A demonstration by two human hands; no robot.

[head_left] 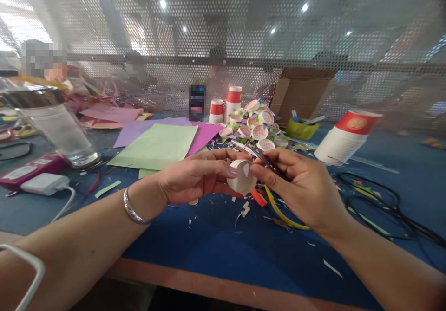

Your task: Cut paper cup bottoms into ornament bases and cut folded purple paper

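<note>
A small white disc (240,183) sits at the centre of the frame, pinched between the thumb and fingers of the left hand (197,176). The right hand (306,188) grasps a slim dark tool (266,159), its thumb tip at the disc's right edge; whether the tool is scissors or a knife I cannot tell. To work neatly here, the left fingers would do best to pinch only the edge, firmly but without denting the thin wall, turning the disc rather than twisting the wrist, with the tool's tip kept clear of the fingertips.

The disc looks like smooth, light paper, round and flat-faced with a shallow rim. Just beyond, a loose heap of discs (259,132) shows red-patterned faces among green and purple bits. Flat, matte green paper (163,146) lies left of centre; ribbed, tapering paper cups (343,144) lean at the right. Curled white scraps (246,209) dot the blue tabletop (209,250), and a perforated screen (244,4) fills the top.
</note>
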